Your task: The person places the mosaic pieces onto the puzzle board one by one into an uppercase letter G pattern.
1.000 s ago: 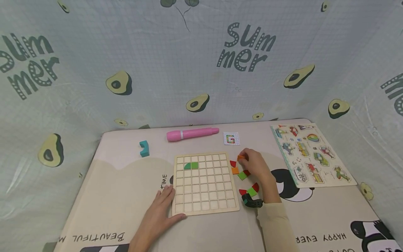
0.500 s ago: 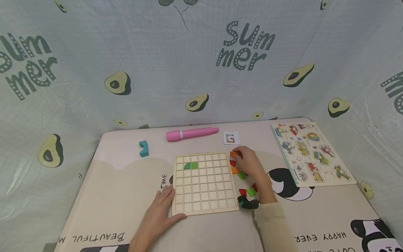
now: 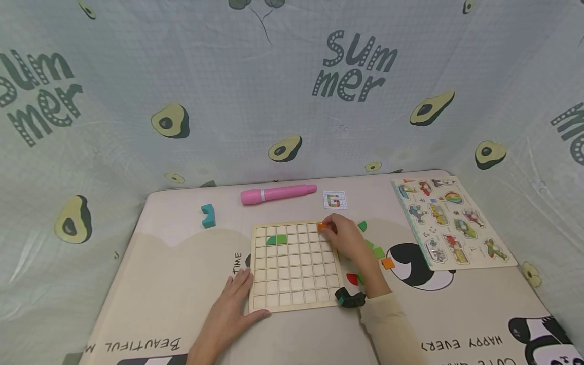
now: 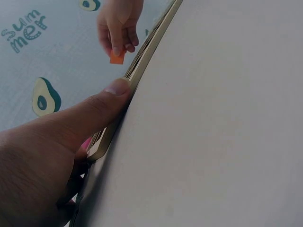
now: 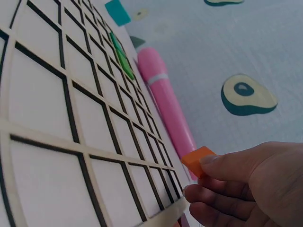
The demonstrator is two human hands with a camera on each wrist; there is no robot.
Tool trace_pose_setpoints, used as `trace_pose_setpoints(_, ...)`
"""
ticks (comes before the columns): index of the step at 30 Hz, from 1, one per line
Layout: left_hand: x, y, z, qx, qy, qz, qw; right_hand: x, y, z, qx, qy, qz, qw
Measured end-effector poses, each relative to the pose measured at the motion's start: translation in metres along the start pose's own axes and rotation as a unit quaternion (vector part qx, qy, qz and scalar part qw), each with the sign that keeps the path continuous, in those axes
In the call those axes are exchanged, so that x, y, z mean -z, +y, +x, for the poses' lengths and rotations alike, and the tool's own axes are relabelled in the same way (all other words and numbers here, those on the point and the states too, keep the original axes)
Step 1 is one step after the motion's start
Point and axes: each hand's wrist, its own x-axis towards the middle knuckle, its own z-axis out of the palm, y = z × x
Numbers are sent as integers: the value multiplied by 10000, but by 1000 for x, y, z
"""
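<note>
A wooden grid board [image 3: 295, 265] lies flat on the mat, with two green tiles [image 3: 277, 240] set in its second row. My right hand [image 3: 343, 237] pinches a small orange tile [image 3: 322, 226] over the board's far right corner; the orange tile [image 5: 196, 161] shows between thumb and fingers, and the same orange tile [image 4: 116, 56] appears from the left wrist. My left hand [image 3: 232, 304] lies flat at the board's near left corner, thumb [image 4: 102, 101] against its edge.
Loose red, green and orange tiles [image 3: 378, 253] lie right of the board. A pink marker [image 3: 278, 193], a pattern card [image 3: 335, 201] and a teal block [image 3: 208, 215] sit beyond it. A vehicle puzzle board [image 3: 449, 220] lies at the far right. Patterned cloth walls surround the mat.
My right hand has lifted the orange tile from the loose pile and carried it left, over the board's far right corner. The left hand has stayed put.
</note>
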Motion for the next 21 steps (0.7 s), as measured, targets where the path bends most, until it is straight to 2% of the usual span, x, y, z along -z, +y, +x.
trace_pose_setpoints(9,0,0,1,33,-45,16,10000,-14,-9,0,8,-115,51,9999)
trace_pose_setpoints(21,1,1,1,31,-73,15,10000,-38,-25,-2,419,37,-233,9988)
